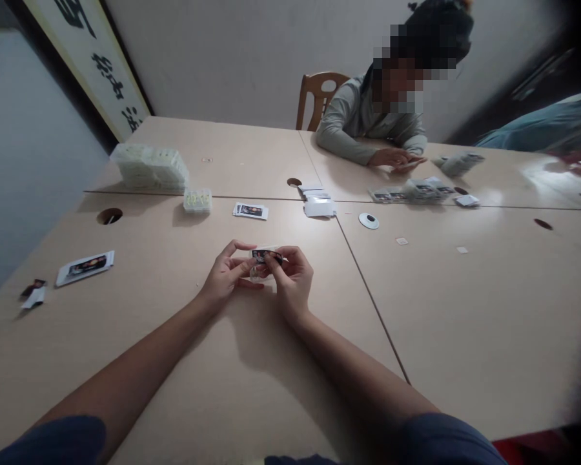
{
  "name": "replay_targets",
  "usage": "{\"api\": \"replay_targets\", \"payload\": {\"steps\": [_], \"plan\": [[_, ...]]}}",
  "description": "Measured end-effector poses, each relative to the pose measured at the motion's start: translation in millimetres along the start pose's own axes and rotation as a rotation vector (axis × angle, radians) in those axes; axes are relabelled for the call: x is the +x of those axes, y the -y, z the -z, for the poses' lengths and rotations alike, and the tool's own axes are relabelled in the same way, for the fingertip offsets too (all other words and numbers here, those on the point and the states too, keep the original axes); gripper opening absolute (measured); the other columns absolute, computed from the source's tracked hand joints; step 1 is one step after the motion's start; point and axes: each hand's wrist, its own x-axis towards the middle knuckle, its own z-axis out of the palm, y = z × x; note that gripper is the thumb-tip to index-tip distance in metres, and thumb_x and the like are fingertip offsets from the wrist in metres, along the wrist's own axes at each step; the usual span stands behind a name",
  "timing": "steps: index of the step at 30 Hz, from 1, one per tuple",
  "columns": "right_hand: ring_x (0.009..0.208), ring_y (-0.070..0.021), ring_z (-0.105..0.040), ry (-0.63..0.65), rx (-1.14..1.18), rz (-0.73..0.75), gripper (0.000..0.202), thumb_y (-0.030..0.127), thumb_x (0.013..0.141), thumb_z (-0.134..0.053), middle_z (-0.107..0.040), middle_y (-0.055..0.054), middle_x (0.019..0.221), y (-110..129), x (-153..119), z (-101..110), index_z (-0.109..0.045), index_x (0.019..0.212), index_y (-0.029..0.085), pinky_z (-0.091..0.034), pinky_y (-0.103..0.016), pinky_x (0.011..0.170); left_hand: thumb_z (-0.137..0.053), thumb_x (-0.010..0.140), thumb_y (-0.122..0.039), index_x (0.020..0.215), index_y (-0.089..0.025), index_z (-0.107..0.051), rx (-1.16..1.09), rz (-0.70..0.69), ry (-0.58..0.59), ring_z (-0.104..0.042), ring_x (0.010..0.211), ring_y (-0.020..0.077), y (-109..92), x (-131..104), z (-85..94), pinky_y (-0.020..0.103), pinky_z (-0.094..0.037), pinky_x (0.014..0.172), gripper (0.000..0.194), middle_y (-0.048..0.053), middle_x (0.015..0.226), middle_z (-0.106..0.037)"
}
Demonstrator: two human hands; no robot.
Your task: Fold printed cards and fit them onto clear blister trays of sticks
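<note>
Over the middle of the near table, my left hand (224,276) is closed around a small clear plastic box (255,274). A dark printed label (260,256) lies against the box's upper face. My right hand (293,279) is closed at the right end, its thumb on the label and its fingers curled behind. Whether the label is stuck down I cannot tell. Ahead of my hands is a short stack of printed labels (250,211). A small clear box (197,201) with yellow-green marks stands beyond my left hand.
Stacked clear boxes (150,168) stand far left. More labels (88,266) and crumpled scraps (35,294) lie left; white cards (318,203) are ahead. A co-worker (368,119) handles something flat by several labelled boxes (423,187). Cable holes (110,216) pierce the table.
</note>
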Motion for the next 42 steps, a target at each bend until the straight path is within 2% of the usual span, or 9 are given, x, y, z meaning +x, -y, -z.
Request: {"api": "replay_targets", "payload": {"steps": [9, 17, 23, 28, 32, 34, 38, 42], "plan": [[0.051, -0.0132, -0.067, -0.098, -0.034, 0.047, 0.025, 0.032, 0.079, -0.078, -0.065, 0.005, 0.066, 1, -1, -1, -0.055, 0.081, 0.022, -0.054, -0.025, 0.050, -0.085, 0.071, -0.054, 0.106, -0.020, -0.056, -0.086, 0.030, 0.009, -0.076, 0.071, 0.0220, -2, 1, -2.6, 0.036, -0.065, 0.060, 0.056, 0.004, 0.087, -0.077], [0.050, -0.0123, -0.064, -0.109, -0.071, 0.116, 0.024, 0.034, 0.082, -0.074, -0.060, 0.006, 0.067, 1, -4, -2, -0.053, 0.082, 0.023, -0.053, -0.025, 0.046, -0.089, 0.069, -0.044, 0.111, -0.021, -0.057, -0.079, 0.035, 0.044, -0.077, 0.072, 0.0225, -1, 0, -0.1, 0.036, -0.065, 0.064, 0.058, 0.003, 0.083, -0.078], [0.046, -0.0126, -0.064, -0.176, -0.029, 0.054, 0.031, 0.041, 0.083, -0.072, -0.060, 0.008, 0.066, -1, 2, 1, -0.046, 0.086, 0.025, -0.052, -0.024, 0.042, -0.088, 0.072, -0.038, 0.119, -0.020, -0.056, -0.047, 0.022, 0.090, -0.078, 0.085, 0.0261, 1, 0, -0.1, 0.035, -0.065, 0.071, 0.059, 0.007, 0.092, -0.080], [0.047, -0.0121, -0.063, -0.112, -0.019, 0.069, 0.027, 0.036, 0.083, -0.073, -0.060, 0.007, 0.062, -1, 1, 2, -0.049, 0.085, 0.024, -0.052, -0.024, 0.044, -0.088, 0.072, -0.036, 0.116, -0.021, -0.056, -0.065, 0.013, 0.063, -0.078, 0.082, 0.0236, 1, 0, 0.2, 0.035, -0.065, 0.073, 0.056, 0.006, 0.092, -0.080], [0.048, -0.0116, -0.060, -0.081, -0.050, 0.111, 0.027, 0.038, 0.083, -0.074, -0.058, 0.007, 0.062, -1, -3, 0, -0.051, 0.084, 0.024, -0.050, -0.024, 0.044, -0.089, 0.070, -0.038, 0.114, -0.021, -0.056, -0.073, 0.007, 0.057, -0.077, 0.071, 0.0214, 2, 1, 1.7, 0.035, -0.065, 0.068, 0.057, 0.003, 0.082, -0.079], [0.049, -0.0116, -0.059, -0.085, -0.067, 0.146, 0.026, 0.039, 0.084, -0.073, -0.057, 0.006, 0.063, -2, -6, 0, -0.052, 0.084, 0.024, -0.048, -0.023, 0.044, -0.090, 0.068, -0.039, 0.112, -0.022, -0.057, -0.082, 0.016, 0.043, -0.077, 0.072, 0.0220, 2, 1, 1.4, 0.034, -0.065, 0.065, 0.058, 0.002, 0.081, -0.079], [0.052, -0.0113, -0.058, -0.127, -0.204, 0.204, 0.021, 0.035, 0.086, -0.071, -0.058, 0.004, 0.068, -3, -9, 1, -0.055, 0.083, 0.023, -0.046, -0.024, 0.046, -0.088, 0.070, -0.049, 0.110, -0.022, -0.059, -0.107, 0.043, 0.047, -0.077, 0.075, 0.0221, -1, 1, -1.0, 0.033, -0.064, 0.062, 0.057, 0.004, 0.092, -0.078], [0.054, -0.0118, -0.059, -0.091, -0.299, 0.205, 0.017, 0.033, 0.086, -0.071, -0.061, 0.003, 0.073, -4, -10, 3, -0.057, 0.082, 0.023, -0.049, -0.026, 0.050, -0.089, 0.065, -0.052, 0.109, -0.020, -0.059, -0.112, 0.038, 0.052, -0.076, 0.073, 0.0198, -2, 0, -1.9, 0.030, -0.064, 0.062, 0.062, 0.005, 0.091, -0.078]]}}
